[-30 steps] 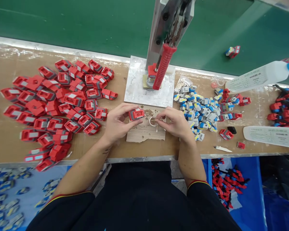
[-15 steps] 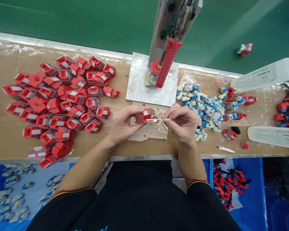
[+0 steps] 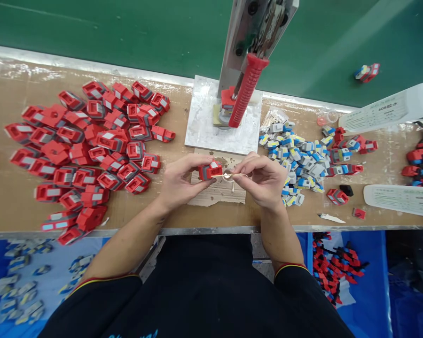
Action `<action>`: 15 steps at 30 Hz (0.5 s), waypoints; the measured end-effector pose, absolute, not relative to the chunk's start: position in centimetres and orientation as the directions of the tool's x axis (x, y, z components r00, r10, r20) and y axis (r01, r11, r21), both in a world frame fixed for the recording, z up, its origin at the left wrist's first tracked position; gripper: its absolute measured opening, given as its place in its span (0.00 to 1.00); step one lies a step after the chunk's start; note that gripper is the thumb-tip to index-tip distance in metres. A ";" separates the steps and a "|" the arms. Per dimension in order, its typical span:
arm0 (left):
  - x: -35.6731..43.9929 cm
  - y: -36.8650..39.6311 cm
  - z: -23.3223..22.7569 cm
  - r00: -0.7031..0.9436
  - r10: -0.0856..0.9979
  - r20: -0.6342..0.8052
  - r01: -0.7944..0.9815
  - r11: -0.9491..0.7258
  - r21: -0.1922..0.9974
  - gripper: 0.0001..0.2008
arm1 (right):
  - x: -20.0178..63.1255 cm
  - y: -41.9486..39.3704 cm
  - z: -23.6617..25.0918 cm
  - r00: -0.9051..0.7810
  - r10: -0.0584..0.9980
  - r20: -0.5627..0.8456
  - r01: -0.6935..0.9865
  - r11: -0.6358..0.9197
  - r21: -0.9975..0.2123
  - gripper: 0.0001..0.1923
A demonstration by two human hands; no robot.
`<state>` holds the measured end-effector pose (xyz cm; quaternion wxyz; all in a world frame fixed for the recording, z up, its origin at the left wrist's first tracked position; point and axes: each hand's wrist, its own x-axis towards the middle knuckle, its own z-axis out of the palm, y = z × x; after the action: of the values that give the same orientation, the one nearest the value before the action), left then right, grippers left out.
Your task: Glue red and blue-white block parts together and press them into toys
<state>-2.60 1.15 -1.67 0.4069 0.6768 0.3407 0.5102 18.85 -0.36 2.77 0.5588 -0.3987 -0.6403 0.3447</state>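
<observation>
My left hand [image 3: 183, 180] is closed around a red plastic toy part [image 3: 210, 170], held between thumb and fingers. In my right hand [image 3: 262, 180] a thin cotton swab [image 3: 235, 175] is pinched, pointing left, and its tip meets the right side of the red part. Whether it presses inside a hollow there I cannot tell. Below the swab, a small round dish [image 3: 227, 177] sits on a stained piece of cardboard [image 3: 215, 195]. Another swab [image 3: 233, 187] lies by the dish, partly hidden near my right fingers.
A lever press with a red handle [image 3: 248, 91] stands on a metal plate [image 3: 200, 126] behind my hands. Red parts [image 3: 102, 141] are heaped left, grey-blue parts [image 3: 306, 157] right. Two white bottles [image 3: 391, 110], bagged swabs [image 3: 274, 117] and a blade [image 3: 332, 218] lie rightward. Blue bins flank me below.
My right hand has shifted slightly left with the swab, bringing its fingers closer to the red part. My left hand stays nearly still, holding the part.
</observation>
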 end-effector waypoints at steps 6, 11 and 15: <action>-2.6 1.2 -1.3 0.246 0.880 0.407 0.084 -0.437 0.895 0.16 | 19.3 -0.3 2.9 -0.034 0.924 0.380 0.175 0.380 -0.908 0.16; -2.7 1.3 -1.2 0.224 0.866 0.447 0.084 -0.474 0.877 0.17 | 19.9 -0.2 2.9 -0.041 0.924 0.379 0.198 0.380 -0.904 0.15; -2.7 1.3 -1.2 0.216 0.850 0.480 0.093 -0.507 0.857 0.18 | 20.1 -0.2 3.0 -0.044 0.905 0.423 0.203 0.422 -0.883 0.12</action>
<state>-2.69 1.27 -1.20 0.3606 0.6914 0.3413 0.5248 20.06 -0.18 2.97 0.5421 -0.4291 -0.6459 0.3237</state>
